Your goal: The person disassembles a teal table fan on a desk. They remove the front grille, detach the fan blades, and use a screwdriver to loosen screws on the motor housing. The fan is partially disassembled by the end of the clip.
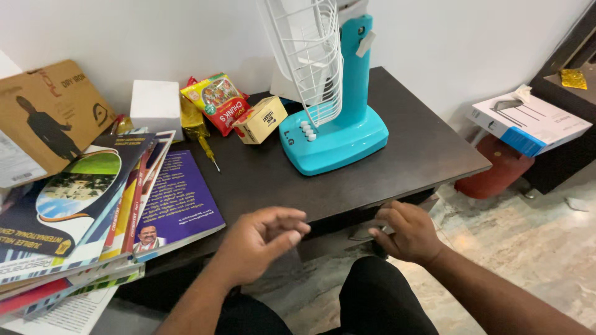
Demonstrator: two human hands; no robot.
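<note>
My left hand [259,241] hovers just in front of the dark table [410,155], fingers loosely curled and apart, holding nothing. My right hand [406,231] curls under the table's front edge, fingers closed around something dark and small there; what it grips is mostly hidden. A turquoise table fan [338,133] with a white grille stands on the table beyond both hands.
A slanted stack of books and magazines [93,205] covers the table's left. Behind it are a brown cardboard box [46,118], a white box [155,105], a snack packet [218,99], a small yellow carton [262,119] and a screwdriver [208,152]. A white flat box [528,121] rests on a red cylinder [496,174] at right.
</note>
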